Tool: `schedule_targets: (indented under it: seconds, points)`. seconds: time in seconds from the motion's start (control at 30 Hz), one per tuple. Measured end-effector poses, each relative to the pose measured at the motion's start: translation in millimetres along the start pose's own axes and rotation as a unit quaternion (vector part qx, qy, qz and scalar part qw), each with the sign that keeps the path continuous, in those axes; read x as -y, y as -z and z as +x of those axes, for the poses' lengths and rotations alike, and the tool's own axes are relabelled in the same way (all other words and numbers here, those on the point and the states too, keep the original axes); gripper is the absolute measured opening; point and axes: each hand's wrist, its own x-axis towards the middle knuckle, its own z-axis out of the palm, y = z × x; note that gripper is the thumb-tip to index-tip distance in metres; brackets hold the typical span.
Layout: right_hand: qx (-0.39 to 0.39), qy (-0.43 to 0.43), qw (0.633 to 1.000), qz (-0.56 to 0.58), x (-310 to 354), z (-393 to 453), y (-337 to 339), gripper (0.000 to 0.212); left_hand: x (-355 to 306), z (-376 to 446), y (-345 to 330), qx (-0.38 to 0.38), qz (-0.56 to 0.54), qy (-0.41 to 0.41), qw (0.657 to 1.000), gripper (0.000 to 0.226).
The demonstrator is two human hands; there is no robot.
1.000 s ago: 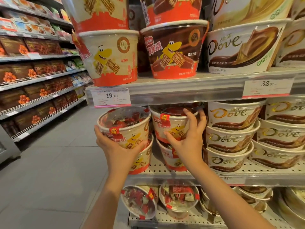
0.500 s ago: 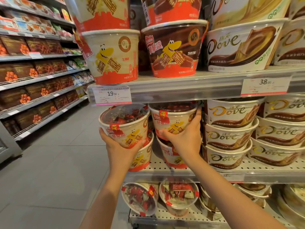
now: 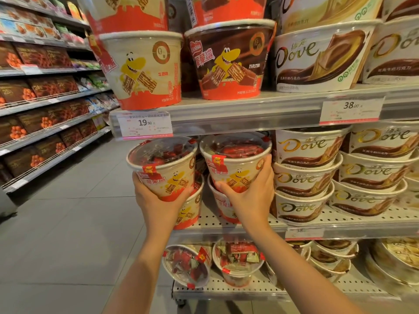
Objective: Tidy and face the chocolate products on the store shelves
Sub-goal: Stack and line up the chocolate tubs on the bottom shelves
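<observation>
Two cream-and-red wafer chocolate tubs with clear lids stand side by side on the middle shelf [image 3: 249, 222], each stacked on a lower tub. My left hand [image 3: 156, 200] grips the left tub [image 3: 165, 164] from below, fingers wrapped round its base. My right hand [image 3: 251, 198] grips the right tub [image 3: 235, 162], thumb under its front and fingers up its right side. Both tubs show their yellow cartoon label to the front. White and brown Dove tubs [image 3: 306, 175] are stacked three high just right of my right hand.
Bigger wafer tubs [image 3: 145, 69] and a large Dove tub [image 3: 317, 57] fill the shelf above, with price tags on its edge. More tubs [image 3: 238, 259] sit on the lower shelf. An aisle with a grey floor [image 3: 68, 223] and boxed chocolates runs left.
My right hand dropped from the top rim of the right tub and closed round its lower body. The left hand kept its hold on the left tub. The view moved slightly closer.
</observation>
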Motion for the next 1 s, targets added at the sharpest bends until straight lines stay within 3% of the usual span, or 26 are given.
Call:
schedule_targets:
  seconds: [0.17,0.27,0.5,0.73,0.87,1.0]
  points:
    - [-0.038,-0.032,0.996,0.075,-18.3,-31.4,2.2,0.121,21.5,-28.3,-2.5,0.007,-0.028,0.034,0.999,0.139]
    - [-0.016,-0.053,0.996,0.07,-25.7,-39.6,-2.3,0.124,26.0,-28.2,-5.1,0.039,-0.02,0.042,0.998,0.144]
    - [-0.045,-0.059,0.994,0.08,-32.3,-48.9,-2.7,0.11,25.2,-25.0,-0.6,0.041,0.002,0.002,0.999,0.123]
    - [0.002,-0.153,0.98,0.128,-38.9,-40.5,-12.6,0.114,27.7,-22.9,4.2,0.07,-0.018,-0.004,0.997,0.122]
    - [-0.007,-0.168,0.978,0.119,-54.1,-45.8,-10.2,0.093,33.9,-26.2,4.5,0.1,-0.025,0.019,0.994,0.137]
    - [0.048,-0.157,0.981,0.099,-60.7,-30.5,-13.1,0.108,42.9,-26.5,2.2,0.122,-0.014,0.031,0.992,0.143]
